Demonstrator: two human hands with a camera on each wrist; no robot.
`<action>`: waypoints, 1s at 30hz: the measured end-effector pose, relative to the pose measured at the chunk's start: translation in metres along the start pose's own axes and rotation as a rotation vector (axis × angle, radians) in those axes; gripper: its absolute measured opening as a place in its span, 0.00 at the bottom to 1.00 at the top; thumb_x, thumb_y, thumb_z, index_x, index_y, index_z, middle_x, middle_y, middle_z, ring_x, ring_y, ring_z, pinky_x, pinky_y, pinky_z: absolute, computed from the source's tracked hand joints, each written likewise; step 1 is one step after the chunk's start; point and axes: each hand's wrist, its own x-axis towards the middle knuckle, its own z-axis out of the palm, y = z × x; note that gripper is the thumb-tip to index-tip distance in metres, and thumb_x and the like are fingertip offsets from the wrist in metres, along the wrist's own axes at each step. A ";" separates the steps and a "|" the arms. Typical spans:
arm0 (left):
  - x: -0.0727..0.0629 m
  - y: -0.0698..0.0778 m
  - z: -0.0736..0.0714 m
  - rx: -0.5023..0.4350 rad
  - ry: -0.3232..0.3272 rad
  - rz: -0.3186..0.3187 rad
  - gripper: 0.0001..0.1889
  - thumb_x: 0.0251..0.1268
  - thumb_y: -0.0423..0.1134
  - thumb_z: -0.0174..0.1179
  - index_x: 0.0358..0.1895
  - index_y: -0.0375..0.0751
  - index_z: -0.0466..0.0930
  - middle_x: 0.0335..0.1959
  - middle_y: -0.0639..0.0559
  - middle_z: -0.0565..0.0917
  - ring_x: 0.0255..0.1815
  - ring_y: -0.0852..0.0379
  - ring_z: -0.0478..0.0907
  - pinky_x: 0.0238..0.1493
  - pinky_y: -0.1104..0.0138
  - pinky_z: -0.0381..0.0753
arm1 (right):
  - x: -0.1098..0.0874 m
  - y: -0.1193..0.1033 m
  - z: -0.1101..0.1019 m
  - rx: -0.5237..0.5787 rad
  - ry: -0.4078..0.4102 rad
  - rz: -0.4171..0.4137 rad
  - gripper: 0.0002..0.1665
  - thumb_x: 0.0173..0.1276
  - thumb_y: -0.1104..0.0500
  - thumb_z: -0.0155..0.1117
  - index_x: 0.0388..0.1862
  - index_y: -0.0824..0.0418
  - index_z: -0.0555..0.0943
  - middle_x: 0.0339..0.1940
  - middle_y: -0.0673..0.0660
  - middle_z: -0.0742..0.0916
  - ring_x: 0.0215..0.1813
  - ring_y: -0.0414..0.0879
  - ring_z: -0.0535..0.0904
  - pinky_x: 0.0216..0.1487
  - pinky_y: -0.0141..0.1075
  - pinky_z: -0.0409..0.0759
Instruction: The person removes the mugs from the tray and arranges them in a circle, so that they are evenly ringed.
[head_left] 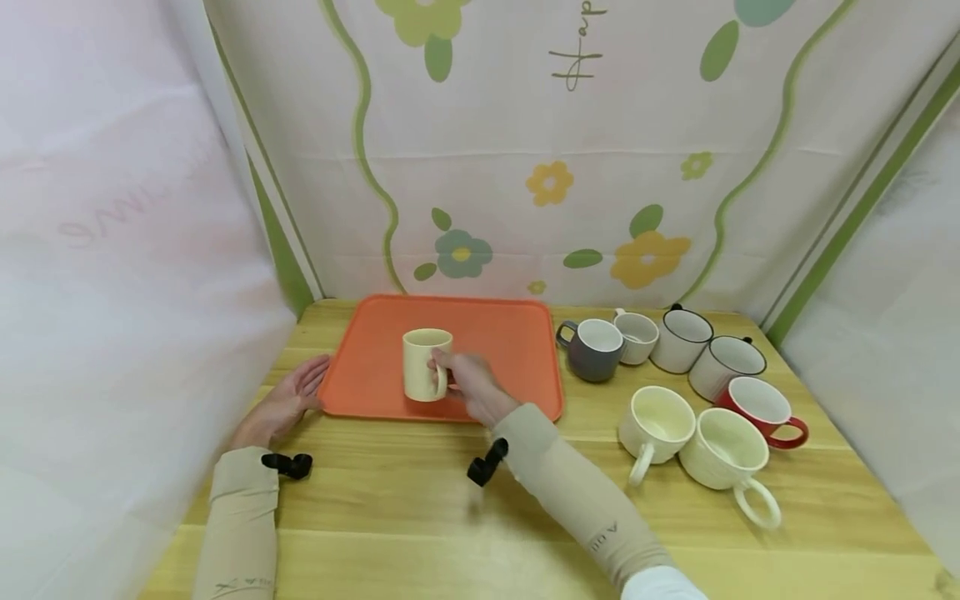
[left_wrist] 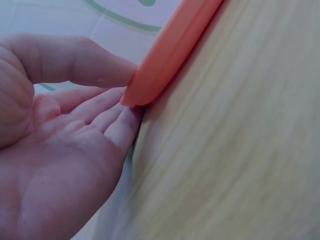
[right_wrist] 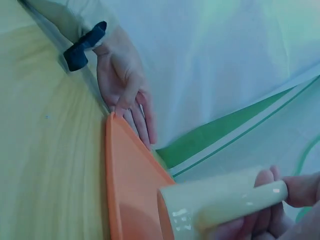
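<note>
My right hand (head_left: 477,386) grips the handle of a cream mug (head_left: 420,367), which is upright over the near middle part of an orange tray (head_left: 487,321). In the right wrist view, fingers and thumb close around the handle of the same mug (right_wrist: 210,202). My left hand (head_left: 288,400) is at the tray's near left corner. Its thumb touches the rim (left_wrist: 172,47) there, while the other fingers of the left hand (left_wrist: 60,145) stretch out straight beside the corner.
Right of the tray stand a dark grey mug (head_left: 595,354), a small white cup (head_left: 637,337) and two white mugs with dark rims (head_left: 681,342). Nearer are a red mug (head_left: 757,408) and two cream mugs (head_left: 656,429). Patterned cloth (head_left: 480,125) encloses the wooden table (head_left: 420,500).
</note>
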 end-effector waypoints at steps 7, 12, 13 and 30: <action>-0.004 -0.001 -0.004 -0.004 0.004 0.011 0.54 0.60 0.11 0.50 0.86 0.30 0.28 0.87 0.30 0.32 0.87 0.30 0.28 0.62 0.86 0.71 | -0.035 0.007 -0.034 0.040 0.158 -0.092 0.21 0.76 0.49 0.67 0.47 0.66 0.91 0.39 0.53 0.91 0.41 0.43 0.84 0.51 0.39 0.85; -0.003 -0.002 -0.004 0.001 0.001 0.012 0.54 0.61 0.12 0.51 0.86 0.31 0.29 0.87 0.30 0.32 0.87 0.30 0.29 0.62 0.86 0.71 | -0.050 0.014 -0.063 0.084 0.296 -0.178 0.17 0.76 0.53 0.68 0.41 0.68 0.92 0.38 0.52 0.92 0.37 0.41 0.86 0.42 0.34 0.85; -0.003 -0.003 -0.004 -0.003 0.000 0.014 0.54 0.60 0.12 0.51 0.86 0.31 0.29 0.87 0.30 0.32 0.87 0.30 0.28 0.62 0.86 0.71 | -0.053 0.016 -0.068 0.093 0.321 -0.191 0.17 0.76 0.54 0.69 0.39 0.69 0.92 0.37 0.52 0.92 0.36 0.41 0.86 0.42 0.34 0.85; -0.001 0.000 -0.001 -0.028 -0.022 0.007 0.55 0.61 0.12 0.51 0.86 0.33 0.27 0.87 0.31 0.29 0.87 0.32 0.27 0.65 0.86 0.70 | -0.083 0.047 -0.127 0.167 0.652 -0.327 0.17 0.75 0.53 0.70 0.43 0.66 0.93 0.28 0.42 0.92 0.35 0.33 0.85 0.41 0.28 0.81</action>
